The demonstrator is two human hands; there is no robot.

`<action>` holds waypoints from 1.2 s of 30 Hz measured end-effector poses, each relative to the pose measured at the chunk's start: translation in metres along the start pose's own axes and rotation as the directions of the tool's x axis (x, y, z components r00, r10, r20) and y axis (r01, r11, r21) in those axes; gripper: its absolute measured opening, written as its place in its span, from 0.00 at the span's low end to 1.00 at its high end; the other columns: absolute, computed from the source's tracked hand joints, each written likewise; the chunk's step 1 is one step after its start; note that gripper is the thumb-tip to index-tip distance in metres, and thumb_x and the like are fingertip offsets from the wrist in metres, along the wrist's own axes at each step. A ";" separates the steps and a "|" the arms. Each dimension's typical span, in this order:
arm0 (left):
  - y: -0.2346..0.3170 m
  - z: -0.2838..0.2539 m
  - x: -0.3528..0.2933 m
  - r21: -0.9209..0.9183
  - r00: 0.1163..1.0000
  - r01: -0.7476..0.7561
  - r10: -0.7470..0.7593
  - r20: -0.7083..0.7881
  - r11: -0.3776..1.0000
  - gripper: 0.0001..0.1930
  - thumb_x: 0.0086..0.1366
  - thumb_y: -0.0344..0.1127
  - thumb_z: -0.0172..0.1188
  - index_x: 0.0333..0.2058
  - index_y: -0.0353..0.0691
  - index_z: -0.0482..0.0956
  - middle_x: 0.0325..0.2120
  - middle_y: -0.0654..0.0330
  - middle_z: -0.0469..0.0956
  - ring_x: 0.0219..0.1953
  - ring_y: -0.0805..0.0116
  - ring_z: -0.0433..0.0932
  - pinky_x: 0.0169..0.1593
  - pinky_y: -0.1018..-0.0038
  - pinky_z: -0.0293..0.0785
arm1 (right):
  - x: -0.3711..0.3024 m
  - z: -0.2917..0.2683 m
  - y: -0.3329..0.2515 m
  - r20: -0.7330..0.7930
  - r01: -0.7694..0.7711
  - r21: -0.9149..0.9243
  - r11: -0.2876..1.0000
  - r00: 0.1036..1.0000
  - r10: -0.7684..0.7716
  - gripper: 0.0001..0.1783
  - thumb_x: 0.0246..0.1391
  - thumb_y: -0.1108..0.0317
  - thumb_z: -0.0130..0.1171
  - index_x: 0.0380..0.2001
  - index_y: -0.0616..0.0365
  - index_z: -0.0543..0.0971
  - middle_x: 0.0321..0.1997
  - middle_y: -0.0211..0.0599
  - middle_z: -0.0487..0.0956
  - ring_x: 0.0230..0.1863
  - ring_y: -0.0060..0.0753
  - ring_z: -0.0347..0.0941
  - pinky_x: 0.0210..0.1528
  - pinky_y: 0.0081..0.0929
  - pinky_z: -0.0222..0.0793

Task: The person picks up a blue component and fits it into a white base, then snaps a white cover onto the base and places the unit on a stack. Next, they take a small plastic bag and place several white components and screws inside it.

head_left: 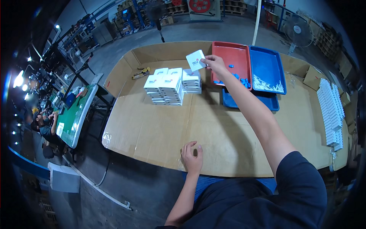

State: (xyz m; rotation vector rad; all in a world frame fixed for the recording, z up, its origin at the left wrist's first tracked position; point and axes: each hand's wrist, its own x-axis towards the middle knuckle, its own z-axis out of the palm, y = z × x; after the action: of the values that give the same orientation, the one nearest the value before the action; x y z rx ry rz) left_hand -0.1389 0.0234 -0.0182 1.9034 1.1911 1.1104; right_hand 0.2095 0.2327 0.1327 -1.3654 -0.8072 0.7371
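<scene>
My right hand (pixel 214 63) reaches far forward and pinches a small square white box (pixel 195 60) with a printed mark at one corner. The box is tilted and held in the air at the back, just beyond the stacked boxes. Stacks of matching white boxes (pixel 167 86) stand left of centre on the brown cardboard surface, with another stack (pixel 191 81) to their right. My left hand (pixel 192 156) lies near the front edge of the cardboard, fingers apart and holding nothing.
A red tray (pixel 230 51) holds small blue pieces; a blue tray (pixel 265 61) beside it holds thin white sticks. Another blue tray (pixel 270 102) sits below them. A yellow cutter (pixel 142 72) lies at the back left. White boxes (pixel 331 110) line the right edge. A person works at a green table (pixel 78 110).
</scene>
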 end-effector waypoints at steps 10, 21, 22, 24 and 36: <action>-0.002 0.003 -0.001 0.008 0.999 -0.006 0.006 -0.032 1.000 0.11 0.64 0.33 0.64 0.44 0.36 0.82 0.43 0.53 0.83 0.50 0.51 0.79 0.56 0.59 0.73 | -0.131 -0.084 -0.102 0.019 0.465 0.050 0.884 0.884 -0.466 0.13 0.62 0.73 0.67 0.50 0.61 0.81 0.48 0.35 0.85 0.51 0.23 0.79 0.55 0.25 0.75; 0.099 0.018 0.029 -0.571 0.744 0.624 -0.181 0.644 0.534 0.33 0.79 0.60 0.42 0.65 0.35 0.69 0.54 0.46 0.78 0.49 0.58 0.81 0.56 0.65 0.77 | -0.236 -0.163 -0.081 0.392 0.190 0.185 0.964 0.885 -0.250 0.16 0.65 0.67 0.65 0.53 0.62 0.83 0.48 0.34 0.85 0.51 0.24 0.80 0.56 0.28 0.76; 0.120 0.020 0.033 -0.545 0.625 0.721 -0.061 0.778 0.428 0.38 0.79 0.65 0.35 0.67 0.35 0.66 0.56 0.44 0.77 0.50 0.55 0.82 0.56 0.62 0.78 | -0.246 -0.165 -0.074 0.440 0.142 0.200 0.969 0.871 -0.219 0.16 0.65 0.68 0.65 0.52 0.62 0.84 0.47 0.34 0.86 0.48 0.23 0.79 0.53 0.28 0.76; 0.162 0.025 0.039 -0.362 0.355 0.895 0.079 0.932 0.262 0.44 0.76 0.71 0.30 0.68 0.35 0.63 0.57 0.39 0.76 0.50 0.48 0.83 0.55 0.55 0.80 | -0.263 -0.175 -0.072 0.587 0.114 0.076 0.991 0.798 -0.137 0.16 0.62 0.67 0.67 0.49 0.64 0.85 0.46 0.35 0.85 0.44 0.24 0.78 0.46 0.24 0.74; 0.214 0.086 -0.007 -0.442 0.437 0.894 0.076 0.896 0.070 0.33 0.73 0.53 0.42 0.66 0.33 0.64 0.57 0.42 0.74 0.58 0.43 0.77 0.65 0.49 0.71 | -0.344 -0.199 -0.035 0.256 0.463 -0.176 0.869 0.874 -0.414 0.30 0.56 0.61 0.70 0.61 0.57 0.78 0.69 0.46 0.74 0.68 0.42 0.71 0.70 0.40 0.66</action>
State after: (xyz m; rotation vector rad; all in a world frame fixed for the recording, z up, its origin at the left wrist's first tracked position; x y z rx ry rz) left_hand 0.0193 -0.0744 0.1189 0.5539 0.2851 0.2478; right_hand 0.1911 -0.1659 0.1383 -1.2501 -1.3593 0.4350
